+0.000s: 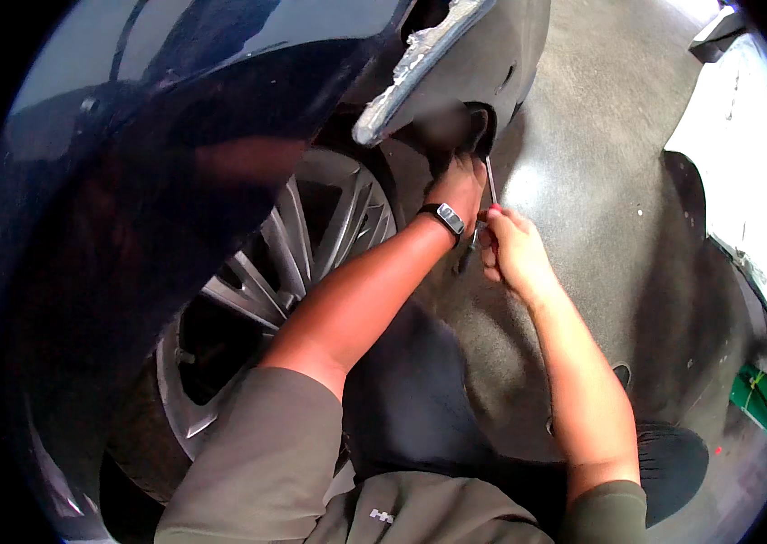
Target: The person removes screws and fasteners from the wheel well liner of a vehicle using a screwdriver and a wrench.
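Note:
My right hand (pixel 515 249) is closed round the red handle of a screwdriver (pixel 492 185). The slim metal shaft points up and away, its tip at the lower edge of the car's dark bumper (pixel 492 54). Just left of it my left hand (pixel 461 186), with a watch (pixel 447 218) on the wrist, reaches up into the wheel arch behind the bumper. Its fingers are hidden there. A small dark object with a shiny end (pixel 468 254) shows below the two hands; I cannot make out its kind.
A spoked alloy wheel (pixel 297 245) stands left of my left forearm, under the dark blue fender (pixel 175 163). A scuffed strip (pixel 420 68) sticks out above my hands. On the concrete floor (pixel 601 163) to the right are a white panel (pixel 751 145) and a green box (pixel 762 402).

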The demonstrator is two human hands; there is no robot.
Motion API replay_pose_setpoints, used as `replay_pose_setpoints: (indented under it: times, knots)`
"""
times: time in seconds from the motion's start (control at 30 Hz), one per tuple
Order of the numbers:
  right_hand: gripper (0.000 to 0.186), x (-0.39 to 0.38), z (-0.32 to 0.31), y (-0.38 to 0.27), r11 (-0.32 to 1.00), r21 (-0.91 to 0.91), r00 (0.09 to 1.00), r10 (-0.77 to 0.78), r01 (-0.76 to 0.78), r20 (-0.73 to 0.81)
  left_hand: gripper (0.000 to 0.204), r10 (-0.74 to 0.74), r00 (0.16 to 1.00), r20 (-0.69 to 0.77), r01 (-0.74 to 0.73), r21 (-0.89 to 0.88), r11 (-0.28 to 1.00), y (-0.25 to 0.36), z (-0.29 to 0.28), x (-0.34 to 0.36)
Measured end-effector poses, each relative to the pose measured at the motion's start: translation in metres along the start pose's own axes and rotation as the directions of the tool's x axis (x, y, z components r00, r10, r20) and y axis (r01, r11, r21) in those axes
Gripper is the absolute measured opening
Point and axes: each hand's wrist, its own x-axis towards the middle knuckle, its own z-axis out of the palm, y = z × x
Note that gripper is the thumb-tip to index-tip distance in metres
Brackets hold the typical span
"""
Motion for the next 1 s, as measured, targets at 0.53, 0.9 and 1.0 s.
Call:
replay_pose_setpoints:
  times: [0.53, 0.9, 1.0]
  knots:
    - [0.045, 0.071, -0.014, -0.014, 0.867, -0.494, 0.982, -0.039, -0.059, -0.186, 0.055, -0.06, 0.996, -0.062, 0.049, -0.163, 0.985, 0.011, 0.042, 0.007]
    - [0.041, 0.035, -0.006, 0.0, 0.646, -0.753, 0.902, -0.389, 0.122, -0.188, 0.062, -0.02, 1.0, 0.014, 0.019, 0.017, 1.0, 0.001, 0.005, -0.003]
    - [0.043, 0.045, -0.009, -0.01, 0.607, -0.786, 0.907, -0.389, 0.121, -0.161, 0.061, -0.016, 0.999, -0.029, 0.017, 0.006, 1.0, 0.006, 0.01, -0.001]
